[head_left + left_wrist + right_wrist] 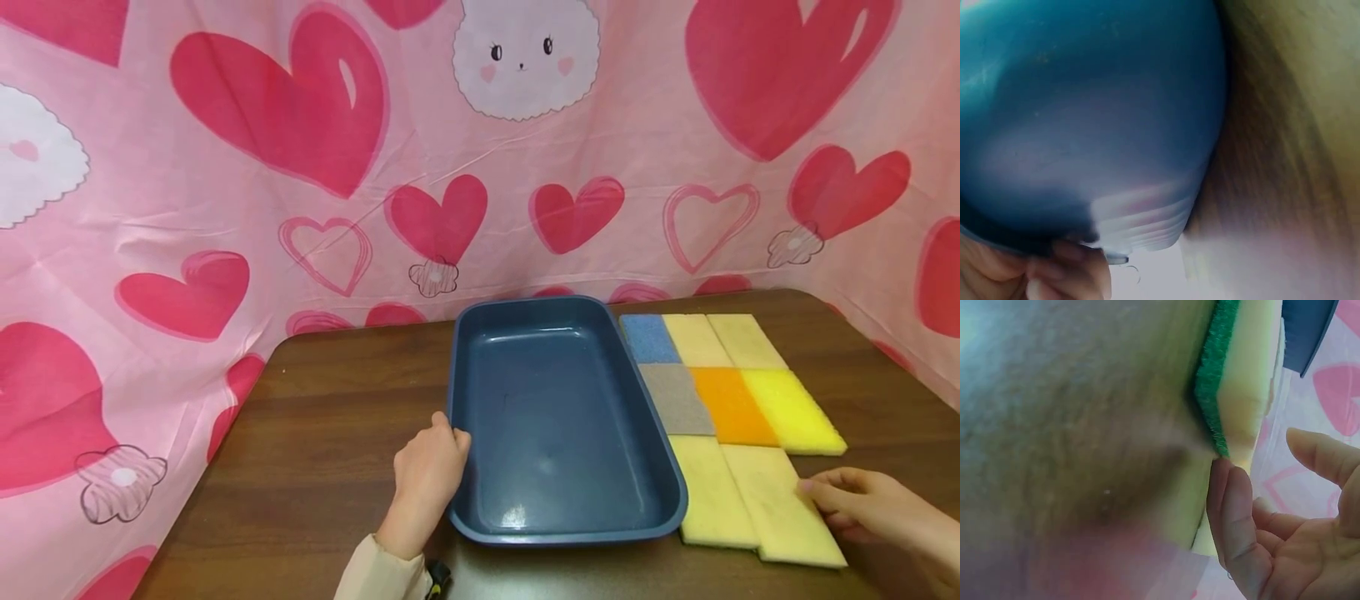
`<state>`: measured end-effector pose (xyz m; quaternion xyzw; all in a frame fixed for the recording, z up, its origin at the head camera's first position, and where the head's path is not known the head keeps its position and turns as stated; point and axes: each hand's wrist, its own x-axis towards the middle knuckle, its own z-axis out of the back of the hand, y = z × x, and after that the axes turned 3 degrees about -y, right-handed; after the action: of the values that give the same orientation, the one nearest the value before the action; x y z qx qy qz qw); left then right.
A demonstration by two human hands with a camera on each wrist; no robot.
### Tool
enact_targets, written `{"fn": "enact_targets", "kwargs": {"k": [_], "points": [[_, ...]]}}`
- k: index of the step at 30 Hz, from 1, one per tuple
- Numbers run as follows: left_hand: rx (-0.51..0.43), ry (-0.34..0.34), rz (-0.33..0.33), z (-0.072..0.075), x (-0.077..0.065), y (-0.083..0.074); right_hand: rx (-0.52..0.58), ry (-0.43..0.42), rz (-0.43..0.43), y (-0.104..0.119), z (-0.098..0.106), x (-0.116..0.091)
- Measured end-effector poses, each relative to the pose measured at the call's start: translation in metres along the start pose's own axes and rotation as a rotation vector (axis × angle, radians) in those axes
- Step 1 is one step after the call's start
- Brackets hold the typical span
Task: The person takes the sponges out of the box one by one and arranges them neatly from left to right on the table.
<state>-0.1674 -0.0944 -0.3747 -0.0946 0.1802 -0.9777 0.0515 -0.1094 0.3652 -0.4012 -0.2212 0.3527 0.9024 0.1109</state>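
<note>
A deep blue rectangular baking pan (555, 417) stands on the table in the head view. At its left wall, my left hand (431, 462) grips the rim; the left wrist view shows fingers (1067, 275) curled over it. Right of the pan, my right hand (873, 508) touches the right edge of a pale yellow sponge (787, 512). In the right wrist view the fingertips (1225, 478) meet the sponge's corner at its green scouring layer (1215, 375), while the thumb (1316, 453) stays apart from it. A second pale yellow sponge (712, 496) lies against its left side.
Beyond these two sponges, more lie in rows: grey (677, 400), orange (735, 404) and bright yellow (795, 408), then blue (648, 337) and two cream ones at the back. A pink heart-print cloth (510, 150) hangs behind the wooden table (337, 417).
</note>
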Motion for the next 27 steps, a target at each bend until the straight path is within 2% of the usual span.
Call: {"fn": "enact_targets", "kwargs": {"k": [6, 12, 15, 19, 23, 27], "points": [[-0.035, -0.027, 0.025, -0.004, 0.001, 0.001, -0.024, -0.047, 0.004, 0.003, 0.006, 0.002], [-0.058, -0.037, 0.032, -0.005, 0.003, 0.002, -0.091, -0.134, 0.061, 0.017, 0.012, 0.003], [-0.085, -0.004, 0.044, -0.004, 0.005, 0.004, -0.139, -0.211, 0.110, 0.028, 0.016, 0.004], [-0.144, 0.075, 0.069, -0.003, 0.007, 0.006, -0.195, -0.325, 0.177, 0.045, 0.020, 0.008], [-0.180, 0.125, 0.071, -0.001, 0.008, 0.006, -0.206, -0.379, 0.214, 0.062, 0.021, 0.013], [-0.167, 0.150, 0.052, 0.005, 0.010, 0.004, -0.164, -0.406, 0.214, 0.083, 0.021, 0.017]]}}
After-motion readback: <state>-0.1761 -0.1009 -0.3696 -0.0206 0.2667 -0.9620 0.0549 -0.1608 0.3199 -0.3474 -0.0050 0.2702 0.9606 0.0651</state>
